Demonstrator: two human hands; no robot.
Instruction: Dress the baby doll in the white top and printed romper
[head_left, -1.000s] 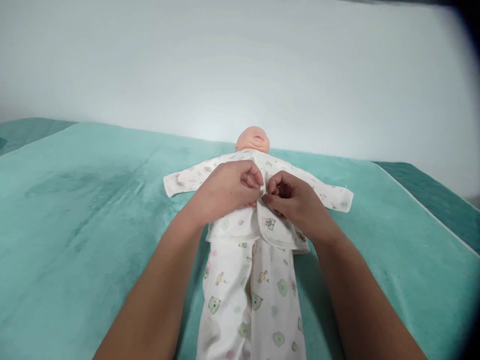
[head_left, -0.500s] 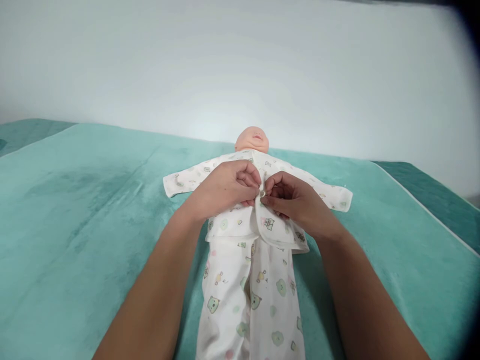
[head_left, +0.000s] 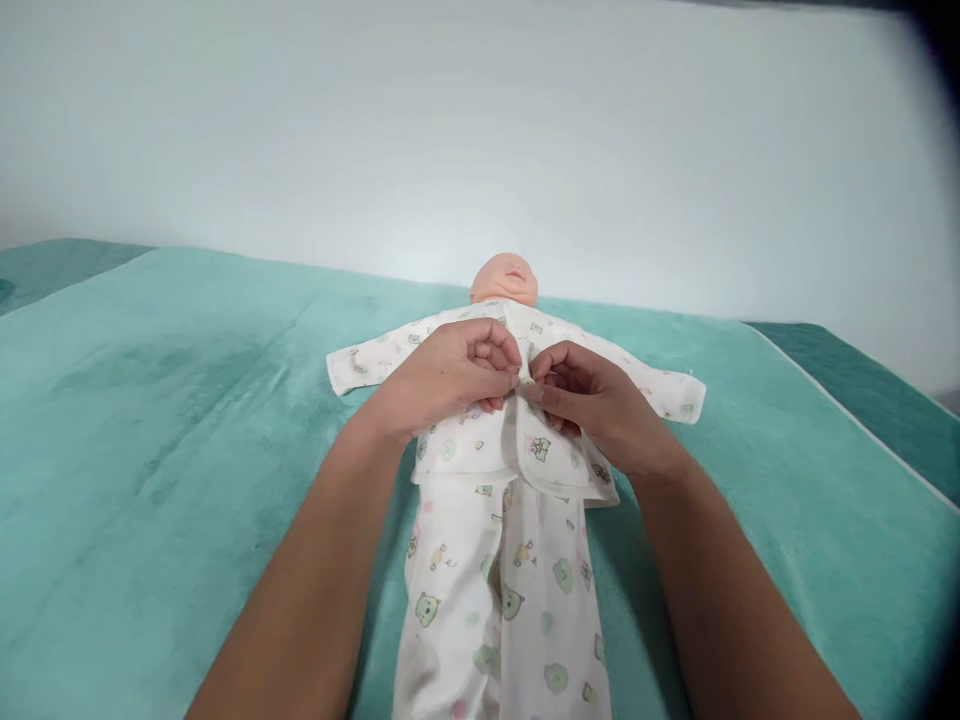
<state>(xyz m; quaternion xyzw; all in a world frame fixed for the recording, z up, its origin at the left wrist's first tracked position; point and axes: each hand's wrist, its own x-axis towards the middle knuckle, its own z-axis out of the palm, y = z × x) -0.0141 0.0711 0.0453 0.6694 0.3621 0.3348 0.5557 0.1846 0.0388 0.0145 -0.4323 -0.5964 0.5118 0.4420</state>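
A baby doll (head_left: 504,280) lies on its back, head away from me. It wears a white printed baby shirt (head_left: 469,445) and matching trousers (head_left: 499,600). Over the middle of the chest, my left hand (head_left: 469,370) pinches the shirt's front edge between thumb and fingers. Close beside it, my right hand (head_left: 574,390) grips the other side of the same front opening, thumb pressed near a small button that the fingertips mostly cover. Below the hands, the two front flaps hang slightly apart at the hem. Whether the button sits in its hole cannot be seen.
A teal plush blanket (head_left: 187,420) lies under the doll, with darker teal quilted bedding (head_left: 862,390) showing past its white-trimmed edge. Behind the head rises a pale wall (head_left: 480,130). The doll's sleeves (head_left: 367,365) stretch out to both sides.
My right thumb has shifted slightly over the button, which showed clearly before and is now mostly covered. The right front flap has moved a little to the right. My left hand has barely moved.
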